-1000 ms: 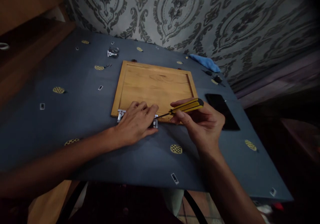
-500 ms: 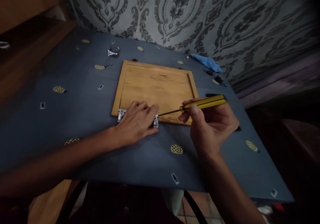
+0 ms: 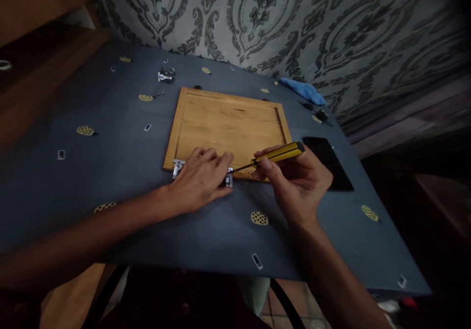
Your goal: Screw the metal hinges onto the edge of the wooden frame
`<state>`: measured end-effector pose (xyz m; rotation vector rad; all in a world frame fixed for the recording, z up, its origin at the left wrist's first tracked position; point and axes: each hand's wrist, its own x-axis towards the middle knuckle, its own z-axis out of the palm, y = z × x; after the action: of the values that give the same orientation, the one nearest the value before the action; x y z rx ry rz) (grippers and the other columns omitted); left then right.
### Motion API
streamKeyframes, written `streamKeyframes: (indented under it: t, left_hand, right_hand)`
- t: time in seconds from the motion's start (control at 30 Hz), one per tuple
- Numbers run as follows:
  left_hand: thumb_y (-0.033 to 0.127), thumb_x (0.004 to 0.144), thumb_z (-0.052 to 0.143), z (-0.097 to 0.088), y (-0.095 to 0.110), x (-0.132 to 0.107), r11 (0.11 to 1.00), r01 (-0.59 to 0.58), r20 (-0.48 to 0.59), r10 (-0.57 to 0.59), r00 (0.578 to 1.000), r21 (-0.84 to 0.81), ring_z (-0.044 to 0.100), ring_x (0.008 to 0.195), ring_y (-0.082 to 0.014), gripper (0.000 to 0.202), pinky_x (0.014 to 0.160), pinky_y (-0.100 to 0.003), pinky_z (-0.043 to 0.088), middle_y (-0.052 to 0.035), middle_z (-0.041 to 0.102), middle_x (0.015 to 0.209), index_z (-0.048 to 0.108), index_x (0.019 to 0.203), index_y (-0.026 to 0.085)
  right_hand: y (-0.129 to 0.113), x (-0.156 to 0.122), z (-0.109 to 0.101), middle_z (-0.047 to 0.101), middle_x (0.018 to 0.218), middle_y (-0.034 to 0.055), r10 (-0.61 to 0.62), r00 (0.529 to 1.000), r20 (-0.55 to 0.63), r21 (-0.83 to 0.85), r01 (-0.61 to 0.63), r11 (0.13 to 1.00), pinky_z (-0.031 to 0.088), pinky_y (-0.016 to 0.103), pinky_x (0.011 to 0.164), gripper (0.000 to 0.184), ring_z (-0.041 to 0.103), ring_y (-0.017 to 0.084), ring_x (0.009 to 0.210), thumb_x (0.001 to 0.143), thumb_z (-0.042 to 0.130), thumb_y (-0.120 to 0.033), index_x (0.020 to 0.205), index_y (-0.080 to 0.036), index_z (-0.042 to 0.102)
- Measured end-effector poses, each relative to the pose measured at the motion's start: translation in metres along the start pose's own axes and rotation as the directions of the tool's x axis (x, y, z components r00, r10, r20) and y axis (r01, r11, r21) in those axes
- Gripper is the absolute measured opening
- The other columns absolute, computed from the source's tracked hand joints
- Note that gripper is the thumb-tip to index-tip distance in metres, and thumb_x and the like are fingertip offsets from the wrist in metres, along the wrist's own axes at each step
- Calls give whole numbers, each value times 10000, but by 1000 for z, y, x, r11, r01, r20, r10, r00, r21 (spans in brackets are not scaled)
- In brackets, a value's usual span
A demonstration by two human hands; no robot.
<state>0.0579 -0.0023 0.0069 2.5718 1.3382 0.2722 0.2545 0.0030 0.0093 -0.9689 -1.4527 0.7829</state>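
Observation:
A wooden cabinet door (image 3: pixel 231 123) with a recessed panel lies flat on the table. Two metal hinges sit along its near edge: the left hinge (image 3: pixel 178 167) and the right hinge (image 3: pixel 229 178). Across this edge lies my left hand (image 3: pixel 200 179), fingers bent over the wood, with thumb and forefinger closed around the right hinge. My right hand (image 3: pixel 298 182) grips a yellow-and-black screwdriver (image 3: pixel 279 154) by its handle. Its thin shaft slants down leftward, the tip at the right hinge beside my left fingers. Whether the tip sits in a screw is too small to tell.
A dark flat phone-like slab (image 3: pixel 329 164) lies right of the door. Behind it are a black object (image 3: pixel 319 113) and a blue cloth (image 3: pixel 303 90). Another metal hinge (image 3: pixel 166 75) rests at the back left. A patterned wall (image 3: pixel 265 20) bounds the table's far side.
My right hand and the screwdriver have moved left, bringing the tip to the right hinge and uncovering more of the dark slab. My left hand has stayed in place.

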Motion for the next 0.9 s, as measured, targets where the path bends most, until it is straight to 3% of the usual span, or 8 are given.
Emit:
streamKeyframes:
  t: [0.13,0.27,0.57,0.77,0.9]
  left_hand:
    - [392,960,757,0,0,0,1000,-4,-10,4,1000,-4,620,1156,-331,519,978,-426,429,-138,735,1148,526,1333,114]
    - [384,961,754,1,-1,-1,1000,-11,-27,11,1000,-8,623,1134,-325,471,964,-414,428,-133,732,1133,539,1291,126]
    - [376,955,754,3,-2,0,1000,-26,-49,25,999,-17,627,1118,-318,435,945,-408,426,-116,735,1117,550,1264,147]
    - [371,955,758,4,-3,-1,999,-33,-66,31,997,-26,630,1135,-314,438,953,-411,425,-110,746,1138,547,1274,157]
    - [367,957,755,5,-3,-1,999,-23,-66,21,998,-32,624,1138,-313,450,956,-411,419,-116,743,1143,537,1284,148]
  right_hand:
    - [-5,3,-5,779,949,2,59,994,95,23,-61,998,627,261,573,165,688,109,580,845,867,-299,994,-269,804]
    - [-7,5,-8,790,965,11,69,988,139,-18,-67,998,611,267,546,100,678,112,581,858,856,-321,926,-265,808]
    - [-10,2,1,782,845,5,-41,997,67,-1,41,999,582,231,455,129,617,98,499,785,875,-140,809,-242,800]
    - [-7,-2,1,795,824,-7,-104,986,-128,10,106,994,608,272,459,94,677,134,519,803,885,-259,854,-261,806]
    - [-4,0,-1,792,845,-14,-56,995,-79,-22,54,998,607,273,478,116,660,118,511,812,889,-305,857,-273,788]
